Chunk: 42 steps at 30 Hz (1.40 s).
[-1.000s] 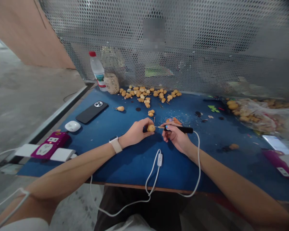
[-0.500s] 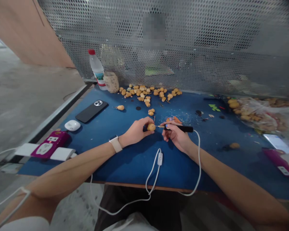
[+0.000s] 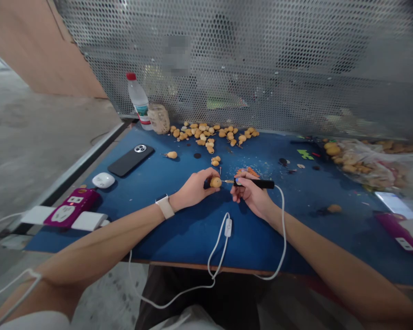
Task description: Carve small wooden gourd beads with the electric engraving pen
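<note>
Gripping a nut (image 3: pixel 215 182) and pen tool (image 3: pixel 256 184), fingers (image 3: pixel 206 173) sit above a blue tabletop (image 3: pixel 179 238) before metal mesh (image 3: pixel 261 59).

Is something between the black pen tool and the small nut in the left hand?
Nothing visible: the black pen tool in the right hand points its thin tip at the small nut in the left hand.

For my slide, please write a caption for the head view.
Head view: left hand holds a tan nut at the tip of a corded black pen tool in the right hand.
</note>
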### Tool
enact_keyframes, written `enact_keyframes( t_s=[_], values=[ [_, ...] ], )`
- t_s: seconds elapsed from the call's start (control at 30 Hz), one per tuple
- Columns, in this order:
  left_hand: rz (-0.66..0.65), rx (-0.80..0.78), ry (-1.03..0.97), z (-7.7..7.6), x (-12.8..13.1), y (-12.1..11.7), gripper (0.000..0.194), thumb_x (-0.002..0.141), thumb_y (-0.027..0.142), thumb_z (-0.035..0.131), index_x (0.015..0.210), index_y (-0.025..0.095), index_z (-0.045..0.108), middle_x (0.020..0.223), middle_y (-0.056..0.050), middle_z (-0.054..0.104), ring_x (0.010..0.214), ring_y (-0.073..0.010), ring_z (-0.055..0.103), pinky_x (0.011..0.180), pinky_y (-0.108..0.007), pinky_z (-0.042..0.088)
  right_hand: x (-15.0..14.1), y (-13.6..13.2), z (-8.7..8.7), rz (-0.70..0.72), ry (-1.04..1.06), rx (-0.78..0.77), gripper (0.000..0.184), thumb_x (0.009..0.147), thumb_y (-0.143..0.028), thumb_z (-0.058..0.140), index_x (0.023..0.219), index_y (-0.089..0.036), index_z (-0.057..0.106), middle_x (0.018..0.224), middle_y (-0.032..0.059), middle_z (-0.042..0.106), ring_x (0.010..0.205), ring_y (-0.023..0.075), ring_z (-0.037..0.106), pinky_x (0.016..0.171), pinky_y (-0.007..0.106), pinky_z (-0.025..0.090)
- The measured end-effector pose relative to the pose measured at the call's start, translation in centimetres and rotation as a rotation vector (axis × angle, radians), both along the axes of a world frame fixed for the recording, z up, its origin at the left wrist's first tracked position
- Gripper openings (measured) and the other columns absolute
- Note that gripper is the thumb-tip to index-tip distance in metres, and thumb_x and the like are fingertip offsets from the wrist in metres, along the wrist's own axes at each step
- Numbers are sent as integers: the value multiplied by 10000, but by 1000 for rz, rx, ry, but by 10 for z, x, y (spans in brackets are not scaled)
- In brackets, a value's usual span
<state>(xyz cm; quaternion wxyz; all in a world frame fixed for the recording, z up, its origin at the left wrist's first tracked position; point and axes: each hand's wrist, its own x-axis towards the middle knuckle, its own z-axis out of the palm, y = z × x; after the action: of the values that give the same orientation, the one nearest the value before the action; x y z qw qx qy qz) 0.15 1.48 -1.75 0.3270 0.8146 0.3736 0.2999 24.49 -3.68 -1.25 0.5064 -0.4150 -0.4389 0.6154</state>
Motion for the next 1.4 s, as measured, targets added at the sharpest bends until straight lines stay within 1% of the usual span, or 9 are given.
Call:
enact_keyframes(
  t_s=[0.2, 0.33, 0.43, 0.6, 0.7, 0.87, 1.0, 1.17, 1.4],
  values=[
    [-3, -9, -7, 0, 0, 1, 261, 941, 247, 860, 1151, 230, 707, 1034, 17, 794, 901, -176, 706, 881, -308, 552, 1, 1, -3, -5, 12, -1, 364, 855, -504, 909, 931, -271, 640, 681, -25, 788, 511, 162, 714, 477, 247, 498],
    [-7, -9, -16, -1, 0, 0, 251, 936, 231, 849, 1145, 230, 709, 1043, 13, 799, 893, -171, 702, 868, -303, 552, 2, 1, -7, 7, 0, 9, 379, 890, -508, 895, 893, -267, 603, 702, -5, 802, 519, 163, 724, 494, 254, 521],
    [-10, -11, -12, 0, 0, 0, 249, 935, 230, 850, 1142, 231, 710, 1038, 13, 795, 894, -173, 704, 869, -305, 556, 2, 2, -8, 5, 5, 13, 388, 894, -521, 904, 899, -267, 612, 705, -7, 804, 518, 163, 724, 494, 257, 524],
    [-8, 4, 0, 1, 0, 0, 235, 948, 218, 836, 1143, 233, 706, 1030, 12, 792, 910, -180, 719, 879, -314, 563, 2, 2, -8, 15, 8, 15, 387, 883, -523, 908, 881, -265, 620, 696, 1, 811, 517, 163, 729, 493, 253, 523],
    [-11, 18, 9, 1, 0, 0, 239, 951, 223, 837, 1151, 236, 707, 1039, 9, 795, 919, -185, 727, 890, -321, 573, 2, 2, -8, 14, 0, 18, 379, 898, -526, 900, 900, -272, 619, 708, -8, 810, 524, 166, 728, 496, 261, 528],
    [-15, 12, 12, 0, 0, 0, 245, 947, 224, 842, 1153, 234, 710, 1055, 9, 807, 936, -188, 735, 901, -320, 570, 2, 2, -4, 31, -14, 7, 425, 886, -524, 909, 841, -273, 568, 699, -3, 798, 528, 162, 720, 492, 255, 519],
    [-9, 16, 28, 2, 0, -1, 236, 958, 235, 834, 1162, 235, 717, 1084, 2, 815, 965, -198, 733, 917, -330, 560, 1, 0, 0, 17, -7, -6, 432, 849, -539, 933, 844, -269, 595, 684, -17, 782, 510, 153, 708, 480, 247, 500],
    [-10, 12, 44, 3, -1, -1, 242, 961, 272, 832, 1170, 241, 712, 1097, -3, 822, 978, -213, 746, 910, -334, 570, 1, 0, 1, 24, -14, -11, 416, 856, -546, 929, 860, -267, 620, 686, -20, 780, 515, 153, 710, 487, 248, 506],
    [-9, 19, 49, 3, 0, -1, 245, 961, 254, 827, 1180, 246, 718, 1091, -1, 826, 977, -215, 750, 920, -342, 579, 2, 0, 0, 26, -11, -5, 418, 858, -540, 930, 856, -270, 611, 690, -17, 783, 516, 156, 706, 481, 251, 509]
  ],
)
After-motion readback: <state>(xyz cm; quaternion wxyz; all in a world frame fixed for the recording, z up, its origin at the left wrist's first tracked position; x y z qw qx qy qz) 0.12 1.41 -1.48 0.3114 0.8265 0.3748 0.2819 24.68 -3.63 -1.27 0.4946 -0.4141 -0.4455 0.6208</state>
